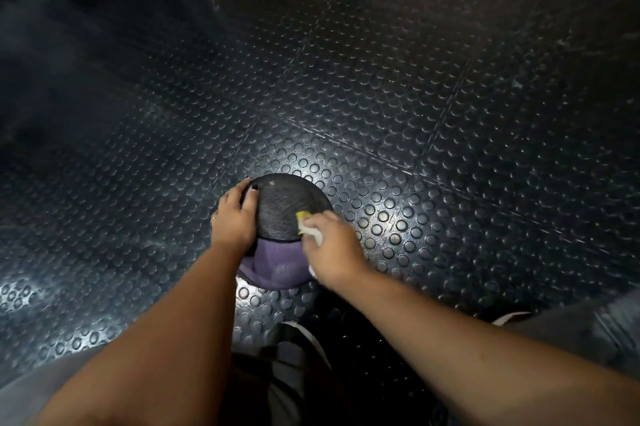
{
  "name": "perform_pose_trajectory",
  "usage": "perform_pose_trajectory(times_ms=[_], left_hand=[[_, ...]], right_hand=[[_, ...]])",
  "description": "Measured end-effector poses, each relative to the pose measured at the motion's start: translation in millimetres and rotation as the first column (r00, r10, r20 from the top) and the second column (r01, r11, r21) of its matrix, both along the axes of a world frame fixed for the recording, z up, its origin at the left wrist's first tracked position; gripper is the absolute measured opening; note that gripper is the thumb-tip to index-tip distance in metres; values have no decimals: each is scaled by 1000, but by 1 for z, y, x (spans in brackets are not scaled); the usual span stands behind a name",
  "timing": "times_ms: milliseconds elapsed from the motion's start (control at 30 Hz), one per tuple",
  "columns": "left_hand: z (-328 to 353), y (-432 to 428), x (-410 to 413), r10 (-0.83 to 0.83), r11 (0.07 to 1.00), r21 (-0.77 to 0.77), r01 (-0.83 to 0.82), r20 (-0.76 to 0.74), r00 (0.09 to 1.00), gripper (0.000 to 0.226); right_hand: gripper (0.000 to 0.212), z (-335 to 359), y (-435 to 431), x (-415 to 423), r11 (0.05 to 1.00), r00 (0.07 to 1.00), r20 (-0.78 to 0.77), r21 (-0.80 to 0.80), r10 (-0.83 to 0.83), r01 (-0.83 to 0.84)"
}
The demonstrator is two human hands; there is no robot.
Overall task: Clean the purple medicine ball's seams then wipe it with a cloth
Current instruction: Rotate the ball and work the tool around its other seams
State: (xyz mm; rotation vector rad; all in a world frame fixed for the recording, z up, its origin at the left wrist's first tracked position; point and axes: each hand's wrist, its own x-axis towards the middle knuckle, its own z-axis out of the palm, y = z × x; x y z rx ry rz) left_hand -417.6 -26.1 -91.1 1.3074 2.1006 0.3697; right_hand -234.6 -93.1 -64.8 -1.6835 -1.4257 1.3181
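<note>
This looks like a gym or training room: black rubber floor tiles (381,86) with raised round studs cover the whole ground, and a purple-and-black medicine ball (287,214) sits on them.

Floor (415,96): dark rubber tiles, raised round studs, visible joints. Resting on it: one medicine ball (280,266), black and purple. Near edge: one shoe (301,339), white-striped.
</note>
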Motion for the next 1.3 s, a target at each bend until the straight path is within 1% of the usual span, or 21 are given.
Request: perform_pose_trajectory(times_ms=[67,100,133,200,267,300,400,433,500,600,667,733,800,867,900,933,1000,1067,1133,1233,1300], left_hand=[[-3,-3,-14,29,999,33,-32,91,995,52],[-3,-5,-19,54,997,44,-61,138,989,52],[-3,-8,-23,81,995,44,-90,181,980,48],[-2,-13,-26,123,989,45,-139,257,958,40],[-3,-18,-29,135,987,45,-156,305,943,35],[-3,-20,-31,122,989,44,-142,307,944,37],[-2,-23,-36,83,995,36,-96,263,961,66],[-1,-23,-36,72,996,39,-85,262,962,69],[-1,-25,-32,54,995,66,-73,261,964,59],[-2,-28,-28,13,992,119,-39,218,976,48],[-4,-28,-28,4,992,125,-31,215,977,46],[-4,-28,-29,-1,992,125,-27,219,976,46],[-4,-29,-29,-7,990,137,-24,216,976,46],[-4,-30,-29,-2,989,145,-31,218,976,46],[-4,-30,-28,2,988,147,-35,220,976,46],[-4,-31,-28,4,989,145,-36,217,976,46],[-4,-30,-27,3,987,154,-37,213,977,46],[-6,-29,-27,-2,987,158,-32,213,977,48],[-6,-29,-27,-14,988,155,-18,204,979,58],[-5,-32,-27,-49,986,164,18,186,981,76],[-4,-34,-26,-82,983,179,51,172,982,77]], right_hand=[[30,16,-10,-18,979,979,-47,58,199,-196],[29,20,-15,-26,968,970,-30,86,240,-236],[26,22,-17,-30,969,975,8,104,223,-222],[24,22,-12,-30,993,991,119,95,63,-74],[26,13,2,-18,993,960,256,27,-115,111],[27,6,8,-11,988,945,291,9,-149,153],[28,-14,10,-9,990,970,239,139,-31,-3],[28,-21,7,-10,983,977,211,182,-22,-17],[30,-37,5,-5,979,979,180,197,-95,59],[28,-61,9,9,994,968,226,37,-113,108],[27,-73,11,16,986,961,270,-130,-65,104],[25,-85,5,18,943,973,229,-315,-30,103],[25,-92,2,13,866,980,101,-458,-171,199],[23,-90,7,10,764,907,-65,-566,-415,309],[23,-87,13,9,742,867,-105,-573,-487,348],[25,-80,20,9,753,857,-123,-551,-501,361],[28,-60,36,8,832,896,-115,-437,-430,343],[27,-36,44,3,923,952,-72,-279,-297,266],[25,-14,41,-10,986,992,1,-105,-130,129],[21,6,28,-26,992,991,121,104,62,-75],[20,8,25,-23,981,978,183,146,97,-125]])
